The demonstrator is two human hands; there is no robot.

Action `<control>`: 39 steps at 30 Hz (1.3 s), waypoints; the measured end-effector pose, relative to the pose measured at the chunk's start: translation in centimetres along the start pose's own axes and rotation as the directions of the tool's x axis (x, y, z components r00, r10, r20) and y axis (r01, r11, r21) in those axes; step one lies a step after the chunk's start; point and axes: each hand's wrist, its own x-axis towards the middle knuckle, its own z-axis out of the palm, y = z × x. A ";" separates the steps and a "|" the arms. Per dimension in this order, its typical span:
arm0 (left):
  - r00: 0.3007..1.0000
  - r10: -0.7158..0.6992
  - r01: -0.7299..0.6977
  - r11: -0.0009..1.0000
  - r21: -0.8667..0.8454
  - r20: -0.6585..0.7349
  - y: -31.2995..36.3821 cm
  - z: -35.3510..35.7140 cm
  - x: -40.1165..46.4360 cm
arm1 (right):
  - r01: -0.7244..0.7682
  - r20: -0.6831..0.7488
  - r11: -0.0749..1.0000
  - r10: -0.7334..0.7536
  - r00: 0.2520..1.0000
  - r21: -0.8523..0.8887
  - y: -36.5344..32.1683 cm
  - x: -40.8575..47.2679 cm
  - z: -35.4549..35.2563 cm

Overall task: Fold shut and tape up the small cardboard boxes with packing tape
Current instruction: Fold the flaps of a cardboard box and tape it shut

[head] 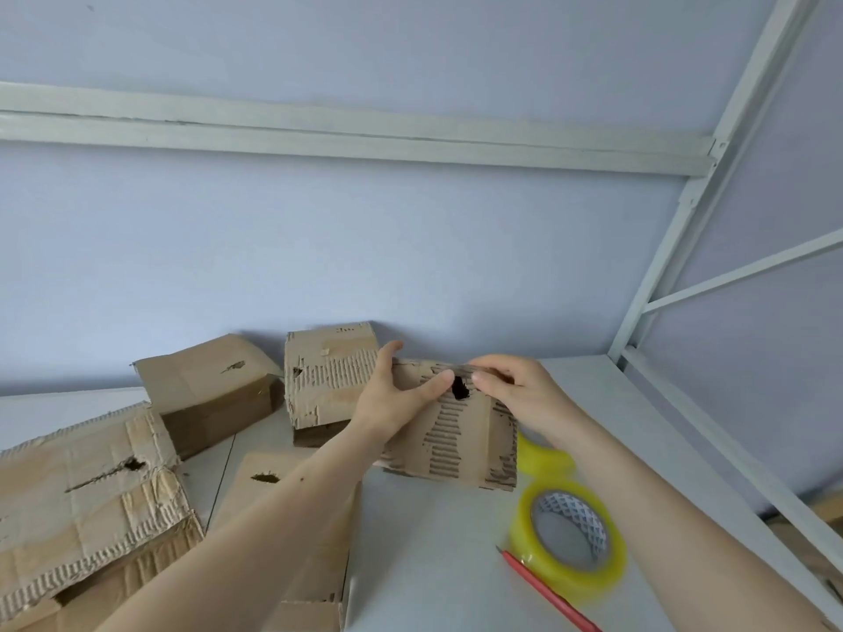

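Note:
A small worn cardboard box with torn, ribbed patches and a dark hole sits on the white table in the middle of the head view. My left hand grips its left end, thumb across the front face and fingers over the top edge. My right hand pinches the box's top edge just right of the hole. A yellowish roll of clear packing tape lies flat on the table to the right of the box. A second roll shows partly behind the box and my right wrist.
Several other battered cardboard boxes lie around: one at the back centre, one at the back left, a big one at the near left, one under my left forearm. A red cutter lies beside the tape. A white metal frame rises on the right.

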 end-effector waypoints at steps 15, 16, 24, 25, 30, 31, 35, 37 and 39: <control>0.952 0.119 -0.089 0.989 0.116 -0.282 -3.0 3.4 0.3 | 0.000 -0.276 0.999 0.012 0.961 0.045 2.7 0.4 3.2; 0.952 0.119 -0.093 0.990 0.105 -0.282 -3.2 3.5 0.3 | 0.002 -0.280 0.998 0.016 0.960 0.066 2.7 0.4 3.3; 0.954 0.153 -0.140 0.988 0.068 -0.260 -3.3 3.6 0.3 | -0.069 -0.306 0.993 0.095 0.947 0.093 2.4 0.4 3.9; 0.955 0.157 -0.149 0.987 0.052 -0.250 -3.5 3.7 0.3 | -0.067 -0.349 0.994 0.092 0.933 0.085 2.3 0.4 4.3; 0.961 0.109 -0.127 0.990 -0.055 -0.252 -3.9 3.6 0.4 | -0.059 -0.335 0.993 0.091 0.938 0.105 2.1 0.4 4.7; 0.962 0.107 -0.126 0.990 -0.062 -0.252 -4.0 3.7 0.5 | -0.069 -0.305 0.992 0.100 0.947 0.110 2.2 0.3 4.4; 0.958 0.121 -0.139 0.989 -0.054 -0.260 -4.1 3.8 0.7 | -0.092 -0.223 0.985 0.123 0.967 0.144 3.2 -0.6 2.9; 0.951 0.130 -0.144 0.989 -0.032 -0.281 -4.0 3.8 0.6 | -0.085 -0.292 0.979 0.138 0.946 0.186 3.7 -0.8 2.6; 0.946 0.165 -0.167 0.986 0.017 -0.280 -3.7 3.9 0.2 | -0.079 -0.337 0.982 0.134 0.932 0.172 3.9 -1.0 2.6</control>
